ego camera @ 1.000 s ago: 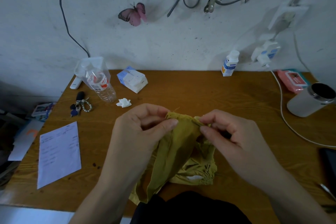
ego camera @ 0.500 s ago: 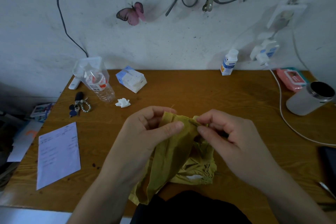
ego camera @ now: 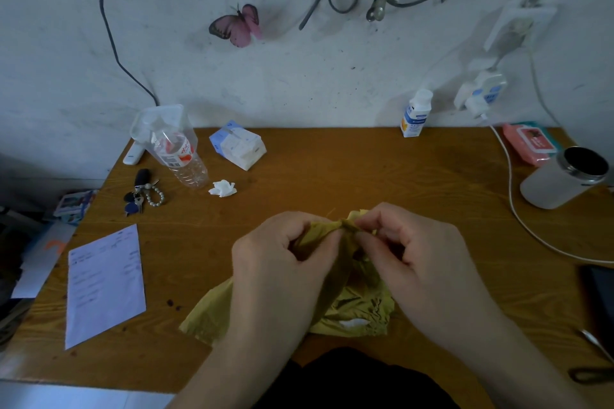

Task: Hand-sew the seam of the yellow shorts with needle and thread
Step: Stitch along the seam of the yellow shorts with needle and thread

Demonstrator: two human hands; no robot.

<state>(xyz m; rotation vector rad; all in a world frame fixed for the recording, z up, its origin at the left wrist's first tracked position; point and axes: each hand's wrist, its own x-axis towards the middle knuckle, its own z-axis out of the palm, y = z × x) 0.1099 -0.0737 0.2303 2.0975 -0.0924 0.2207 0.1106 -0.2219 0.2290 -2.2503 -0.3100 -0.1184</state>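
Observation:
The yellow shorts (ego camera: 358,312) lie bunched on the wooden desk (ego camera: 332,169) close to me, with their top fold lifted between my hands. My left hand (ego camera: 282,262) pinches that fold between thumb and fingers. My right hand (ego camera: 415,249) pinches the same raised edge from the right, its fingertips touching the fabric beside my left thumb. A thin pale strand (ego camera: 332,212) pokes up behind the fold. The needle itself is too small to make out.
A plastic bottle (ego camera: 181,156), keys (ego camera: 141,194), a crumpled tissue (ego camera: 223,189) and a tissue pack (ego camera: 237,149) lie at the back left. A paper sheet (ego camera: 104,282) is at the left. A white cup (ego camera: 561,178) and cable (ego camera: 518,216) are on the right.
Both hands have drawn closer together on the fold, and the shorts' raised edge is bunched tighter. The view has tilted slightly.

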